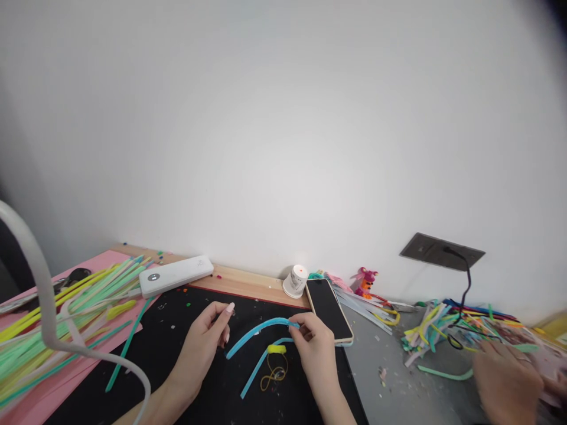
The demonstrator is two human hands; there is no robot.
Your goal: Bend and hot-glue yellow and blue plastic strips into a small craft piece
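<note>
My right hand (pixel 312 337) pinches one end of a bright blue pipe cleaner (pixel 257 332), whose length arches leftward above the black mat. My left hand (pixel 206 333) is near its free end, thumb and index finger pressed together; whether anything is between them I cannot make out. Below the arch lies another bent blue pipe cleaner (pixel 258 372), its upper end close to my right fingers. Beside it are a small bright yellow piece (pixel 277 349) and a looped thin yellow cord or wire (pixel 266 381).
Many pastel pipe cleaners (pixel 95 301) lie on pink sheets at left, near a white device (pixel 177 276). A paper cup (pixel 295 281), phone (pixel 328 307) and pink figure (pixel 365 283) stand behind. At right, another person's hand (pixel 505 378) is by a pipe-cleaner pile (pixel 427 327).
</note>
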